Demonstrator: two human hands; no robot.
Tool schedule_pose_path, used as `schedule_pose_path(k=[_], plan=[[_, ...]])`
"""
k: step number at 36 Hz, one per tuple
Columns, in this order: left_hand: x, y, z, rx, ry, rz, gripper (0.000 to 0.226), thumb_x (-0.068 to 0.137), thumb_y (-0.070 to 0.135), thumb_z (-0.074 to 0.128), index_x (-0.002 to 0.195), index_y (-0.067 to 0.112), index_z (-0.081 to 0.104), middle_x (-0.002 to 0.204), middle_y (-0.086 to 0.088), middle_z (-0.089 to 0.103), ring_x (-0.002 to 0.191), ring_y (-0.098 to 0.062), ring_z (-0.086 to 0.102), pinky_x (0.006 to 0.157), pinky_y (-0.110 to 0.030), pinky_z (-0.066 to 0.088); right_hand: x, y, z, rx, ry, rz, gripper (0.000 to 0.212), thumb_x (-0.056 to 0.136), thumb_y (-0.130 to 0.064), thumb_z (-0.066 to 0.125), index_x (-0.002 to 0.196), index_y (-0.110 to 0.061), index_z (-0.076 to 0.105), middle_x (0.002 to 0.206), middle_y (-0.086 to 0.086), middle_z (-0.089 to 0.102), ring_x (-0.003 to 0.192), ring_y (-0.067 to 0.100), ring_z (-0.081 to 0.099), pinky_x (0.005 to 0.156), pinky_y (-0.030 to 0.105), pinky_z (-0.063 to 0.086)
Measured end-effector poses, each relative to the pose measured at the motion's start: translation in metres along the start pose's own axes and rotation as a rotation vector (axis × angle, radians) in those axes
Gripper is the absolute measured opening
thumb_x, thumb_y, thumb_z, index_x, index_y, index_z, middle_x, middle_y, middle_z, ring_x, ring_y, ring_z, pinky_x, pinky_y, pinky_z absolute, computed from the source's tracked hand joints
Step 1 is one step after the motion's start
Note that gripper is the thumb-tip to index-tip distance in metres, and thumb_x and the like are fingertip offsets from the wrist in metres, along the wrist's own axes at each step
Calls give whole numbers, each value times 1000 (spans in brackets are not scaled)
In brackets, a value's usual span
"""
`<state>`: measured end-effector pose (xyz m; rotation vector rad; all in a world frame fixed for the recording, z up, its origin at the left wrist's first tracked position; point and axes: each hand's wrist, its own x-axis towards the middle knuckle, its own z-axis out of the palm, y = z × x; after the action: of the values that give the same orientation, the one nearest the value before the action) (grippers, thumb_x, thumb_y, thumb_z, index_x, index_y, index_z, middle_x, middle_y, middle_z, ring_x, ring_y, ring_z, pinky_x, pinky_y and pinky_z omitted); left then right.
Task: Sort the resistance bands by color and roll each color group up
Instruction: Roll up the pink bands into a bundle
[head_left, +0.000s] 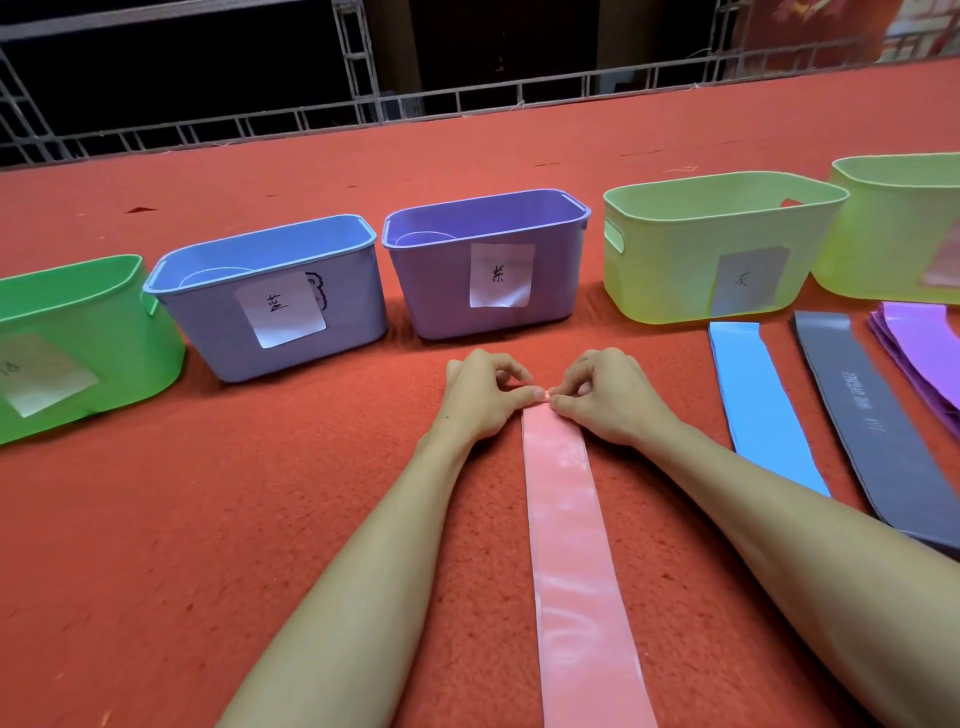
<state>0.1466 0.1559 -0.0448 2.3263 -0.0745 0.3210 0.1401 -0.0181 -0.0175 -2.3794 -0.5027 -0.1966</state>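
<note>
Head view. Surface: red carpet (260, 519), metal railing behind. Five labelled bins in a row: green (78, 332), blue (270, 296), purple (483, 260), two yellow-green (722, 249).

Pink band (566, 519): flat on the carpet at centre, long axis running from the viewer to the bins, far end at the fingertips.

Left hand (483, 400) and right hand (608, 395): fingers narrowed, pinching that far end.

Blue band (763, 410), grey band (872, 431) and purple bands (919, 353): flat at right.

Risk: uneven pressure would likely skew the roll; a slipped pinch would let it spring open.
</note>
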Motion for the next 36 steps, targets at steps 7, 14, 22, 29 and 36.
schedule_pose_path(k=[7, 14, 22, 29, 36], plan=[[-5, 6, -3, 104, -52, 65, 6, 80, 43, 73, 82, 40, 76, 84, 16, 71, 105, -21, 51, 75, -21, 20, -1, 5, -1, 149, 36, 62, 6, 79, -21, 73, 77, -18, 78, 48, -19, 58, 53, -4, 53, 56, 13, 38], [-9, 9, -5, 76, -38, 43, 11, 75, 44, 77, 69, 46, 68, 84, 14, 69, 104, -21, 53, 76, -15, 23, 1, 4, 3, 107, 28, 48, 11, 85, -23, 70, 91, -20, 79, 73, -5, 71, 54, -4, 49, 54, 14, 33], [-14, 14, -10, 20, -52, 22, 15, 73, 36, 81, 66, 43, 69, 84, 14, 66, 107, -22, 53, 97, -31, 37, 2, 7, 0, 200, -11, 63, 3, 79, -17, 77, 80, -15, 78, 46, -22, 55, 49, -10, 51, 52, 10, 32], [-19, 26, -20, -64, -99, -5, 27, 84, 32, 71, 57, 28, 69, 78, -2, 67, 90, -22, 60, 99, -48, 40, 0, 6, -2, 222, -18, 39, 6, 74, -20, 81, 77, -15, 78, 45, -20, 54, 46, -8, 49, 48, 9, 33], [-21, 24, -16, -27, -24, 1, 34, 82, 28, 74, 52, 39, 62, 67, 20, 59, 87, -12, 57, 98, -47, 40, -2, 8, -4, 219, -53, 33, 7, 75, -9, 78, 81, -13, 78, 42, -25, 52, 46, -10, 48, 49, 9, 32]])
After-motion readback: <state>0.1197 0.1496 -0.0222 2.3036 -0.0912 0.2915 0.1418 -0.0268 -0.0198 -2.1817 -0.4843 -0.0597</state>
